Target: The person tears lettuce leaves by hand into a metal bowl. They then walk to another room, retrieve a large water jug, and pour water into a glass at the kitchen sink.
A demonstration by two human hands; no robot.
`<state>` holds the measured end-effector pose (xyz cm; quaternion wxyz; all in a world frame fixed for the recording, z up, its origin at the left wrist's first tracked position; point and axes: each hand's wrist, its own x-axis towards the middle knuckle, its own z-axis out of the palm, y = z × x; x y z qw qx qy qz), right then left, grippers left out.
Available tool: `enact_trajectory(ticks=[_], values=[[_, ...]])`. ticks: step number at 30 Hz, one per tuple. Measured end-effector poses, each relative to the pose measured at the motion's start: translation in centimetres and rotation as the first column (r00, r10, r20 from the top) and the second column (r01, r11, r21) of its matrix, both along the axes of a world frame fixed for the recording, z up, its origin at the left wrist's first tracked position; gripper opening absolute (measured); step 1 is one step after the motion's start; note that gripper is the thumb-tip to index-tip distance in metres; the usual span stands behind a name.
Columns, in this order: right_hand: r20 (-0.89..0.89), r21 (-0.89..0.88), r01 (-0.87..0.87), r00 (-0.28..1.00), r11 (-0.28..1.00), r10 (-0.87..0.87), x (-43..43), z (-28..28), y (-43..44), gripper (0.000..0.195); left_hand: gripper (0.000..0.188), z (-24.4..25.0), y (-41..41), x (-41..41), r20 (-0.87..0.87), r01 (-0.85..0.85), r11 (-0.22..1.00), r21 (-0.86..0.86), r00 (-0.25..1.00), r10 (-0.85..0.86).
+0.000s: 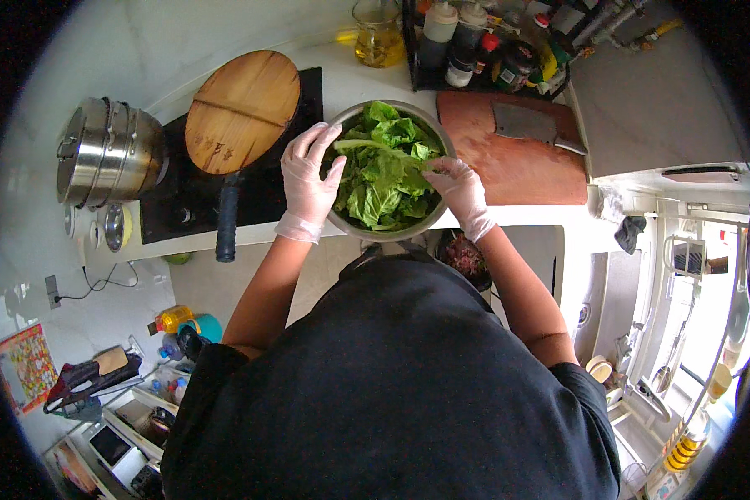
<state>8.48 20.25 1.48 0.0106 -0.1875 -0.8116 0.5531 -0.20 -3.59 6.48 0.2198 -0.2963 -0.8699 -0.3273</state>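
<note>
A round metal bowl [445,211] full of leafy greens [378,187] is in front of me at the counter's front edge. My left hand [309,172], in a clear disposable glove, is at the bowl's left rim with thumb and fingers spread. Its fingertips are close to a pale stalk [356,144] lying across the top of the pile; contact there is unclear. My right hand [459,187], gloved too, reaches over the right rim. Its thumb and fingers are pinched on a green leaf [412,170].
Right of the bowl, a cleaver [525,122] lies on a wooden cutting board [506,172]. A wooden-lidded pan [244,112] sits on the black cooktop [162,219], its handle [227,219] jutting past the counter edge. Behind are an oil jug [378,47] and a bottle rack [422,78]. Stacked steel pots [109,153] stand left.
</note>
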Motion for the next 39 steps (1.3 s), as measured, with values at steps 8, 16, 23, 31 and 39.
enact_trajectory(ticks=[8, 16, 23, 31, 39], values=[[-0.287, 0.474, 0.028, 0.950, 0.880, 0.124, -0.3, -2.1, -0.5, 0.069, 0.020, -5.2, -0.6, 3.0, 0.367, 0.138, 0.961, -0.238, 0.929, -0.042], [-0.354, 0.597, 0.018, 0.903, 0.802, 0.244, 0.7, 0.5, -2.5, 0.058, 0.036, -9.2, -1.6, 3.6, 0.647, 0.019, 0.945, -0.326, 0.734, 0.208], [-0.277, 0.612, -0.158, 0.875, 0.775, 0.397, 1.1, -1.0, -3.7, 0.038, 0.040, -9.1, -1.2, 2.5, 0.850, 0.036, 0.976, -0.215, 0.499, 0.168], [-0.206, 0.429, -0.299, 0.886, 0.852, 0.415, 1.1, -2.8, -4.4, 0.039, 0.032, -6.5, 0.7, 1.8, 0.897, 0.070, 0.995, 0.077, 0.430, -0.100], [-0.021, 0.488, -0.351, 0.911, 0.799, 0.413, 0.6, -12.1, -5.9, 0.038, 0.025, -4.7, 3.8, 4.4, 0.738, 0.309, 0.929, 0.205, 0.575, -0.354]])
